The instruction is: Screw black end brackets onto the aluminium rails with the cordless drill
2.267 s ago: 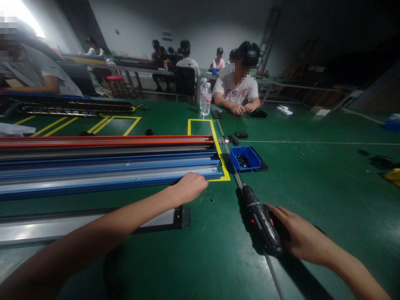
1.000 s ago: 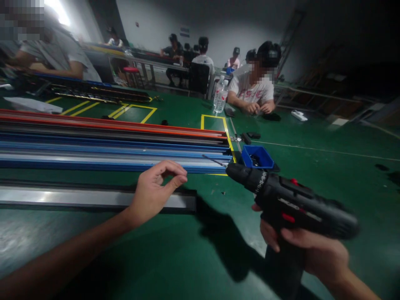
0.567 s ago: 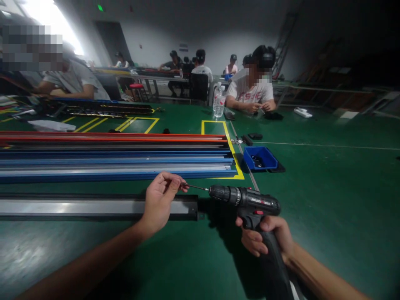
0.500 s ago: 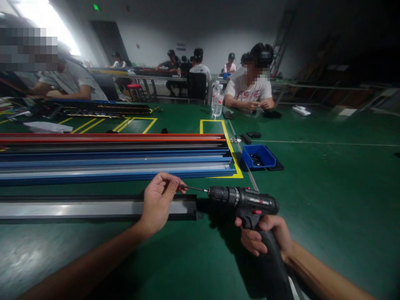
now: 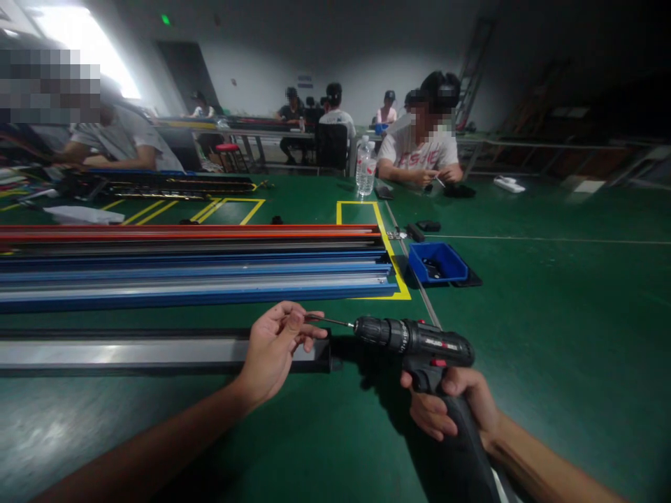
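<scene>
My right hand (image 5: 481,411) is wrapped around the handle of a black cordless drill (image 5: 443,344), which points left above the table. A long thin screwdriver bit (image 5: 335,322) sticks out of its chuck. My left hand (image 5: 272,353) pinches the free end of that bit between thumb and fingers; the tip itself is hidden by the fingers. Below and behind the left hand lies a black-edged metal channel (image 5: 131,351) with a silver inner face, its right end close under the bit.
Beyond lie blue channels (image 5: 210,286) and an orange-red one (image 5: 210,229). A blue bin (image 5: 438,269) holding small dark parts stands right of them, with bottles (image 5: 365,171) farther back. A person (image 5: 419,150) sits across the green table; another (image 5: 120,140) is at left.
My left hand has shifted slightly right and down, its lower fingers more spread. The drill and my right hand have moved a little right and down too.
</scene>
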Demonstrator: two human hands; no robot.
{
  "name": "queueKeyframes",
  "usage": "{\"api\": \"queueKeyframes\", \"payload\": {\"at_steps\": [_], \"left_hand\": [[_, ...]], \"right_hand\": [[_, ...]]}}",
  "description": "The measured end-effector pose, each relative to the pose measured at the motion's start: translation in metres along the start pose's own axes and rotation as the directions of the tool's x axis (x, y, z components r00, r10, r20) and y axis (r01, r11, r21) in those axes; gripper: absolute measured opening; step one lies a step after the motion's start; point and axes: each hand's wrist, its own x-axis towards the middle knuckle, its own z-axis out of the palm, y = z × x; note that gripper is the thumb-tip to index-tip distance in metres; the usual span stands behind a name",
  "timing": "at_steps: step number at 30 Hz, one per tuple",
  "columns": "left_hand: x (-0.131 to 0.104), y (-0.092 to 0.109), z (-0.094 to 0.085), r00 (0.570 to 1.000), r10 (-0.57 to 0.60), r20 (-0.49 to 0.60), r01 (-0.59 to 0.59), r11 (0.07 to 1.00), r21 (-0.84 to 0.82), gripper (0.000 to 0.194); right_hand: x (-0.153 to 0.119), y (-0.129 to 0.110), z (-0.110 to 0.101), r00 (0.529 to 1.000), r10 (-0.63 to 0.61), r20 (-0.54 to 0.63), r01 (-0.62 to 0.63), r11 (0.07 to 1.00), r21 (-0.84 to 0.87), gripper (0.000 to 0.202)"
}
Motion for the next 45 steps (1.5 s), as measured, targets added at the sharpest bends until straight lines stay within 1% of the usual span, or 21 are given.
{"api": "queueKeyframes", "payload": {"at_steps": [3, 7, 11, 18, 20, 22, 25, 27, 29, 32, 35, 37, 41, 44, 45], "left_hand": [[0.0, 0.0, 0.0, 1.0, 0.01, 0.018, -0.01, 1.0, 0.007, 0.05], [0.001, 0.0, 0.0, 0.999, 0.001, 0.041, 0.0, 1.0, -0.027, 0.05], [0.001, 0.001, 0.0, 0.998, 0.009, 0.058, -0.006, 0.999, -0.039, 0.05], [0.0, 0.001, 0.001, 0.995, 0.059, 0.076, -0.059, 0.998, -0.001, 0.048], [-0.001, 0.0, 0.001, 0.994, 0.072, 0.077, -0.072, 0.997, 0.009, 0.047], [-0.002, -0.001, 0.0, 0.993, 0.09, 0.076, -0.092, 0.996, 0.019, 0.046], [-0.001, -0.004, -0.001, 0.987, 0.132, 0.091, -0.136, 0.99, 0.039, 0.041], [-0.002, -0.005, -0.003, 0.98, 0.161, 0.114, -0.168, 0.984, 0.056, 0.037], [-0.002, -0.006, -0.004, 0.971, 0.194, 0.141, -0.206, 0.976, 0.073, 0.032], [-0.004, -0.005, -0.005, 0.944, 0.282, 0.172, -0.3, 0.95, 0.092, 0.026], [-0.004, -0.002, -0.003, 0.907, 0.373, 0.194, -0.398, 0.91, 0.115, 0.021], [-0.004, 0.001, -0.002, 0.892, 0.401, 0.209, -0.433, 0.891, 0.14, 0.019], [-0.003, 0.004, -0.002, 0.892, 0.388, 0.233, -0.434, 0.878, 0.202, 0.015], [0.0, 0.005, -0.007, 0.905, 0.335, 0.263, -0.398, 0.886, 0.239, 0.017], [0.002, 0.004, -0.009, 0.907, 0.308, 0.288, -0.381, 0.891, 0.246, 0.021]], "right_hand": [[-0.001, 0.0, -0.001, 1.0, 0.007, -0.003, -0.007, 1.0, -0.004, 0.055], [-0.002, -0.001, -0.001, 1.0, 0.012, -0.003, -0.012, 1.0, -0.004, 0.055], [-0.002, -0.002, 0.0, 1.0, 0.009, 0.025, -0.008, 1.0, -0.016, 0.054], [-0.003, 0.0, -0.001, 0.999, -0.018, 0.047, 0.018, 1.0, -0.01, 0.054], [-0.005, 0.001, -0.001, 0.998, 0.006, 0.056, -0.005, 1.0, -0.012, 0.052], [-0.008, -0.001, -0.002, 0.996, 0.073, 0.052, -0.071, 0.997, -0.028, 0.05], [-0.012, -0.003, -0.005, 0.983, 0.18, 0.022, -0.179, 0.983, -0.051, 0.049], [-0.013, -0.004, -0.008, 0.978, 0.203, 0.05, -0.202, 0.979, -0.02, 0.047], [-0.013, -0.002, -0.012, 0.973, 0.195, 0.121, -0.2, 0.979, 0.031, 0.044], [-0.013, 0.002, -0.014, 0.963, 0.17, 0.209, -0.188, 0.98, 0.069, 0.043], [-0.013, 0.005, -0.013, 0.959, 0.145, 0.243, -0.169, 0.982, 0.084, 0.042], [-0.013, 0.005, -0.012, 0.958, 0.132, 0.253, -0.164, 0.98, 0.108, 0.041], [-0.014, 0.002, -0.01, 0.959, 0.115, 0.258, -0.159, 0.975, 0.157, 0.043], [-0.014, 0.0, -0.008, 0.957, 0.093, 0.274, -0.143, 0.975, 0.171, 0.045], [-0.014, -0.001, -0.007, 0.956, 0.085, 0.281, -0.139, 0.974, 0.178, 0.047]]}}
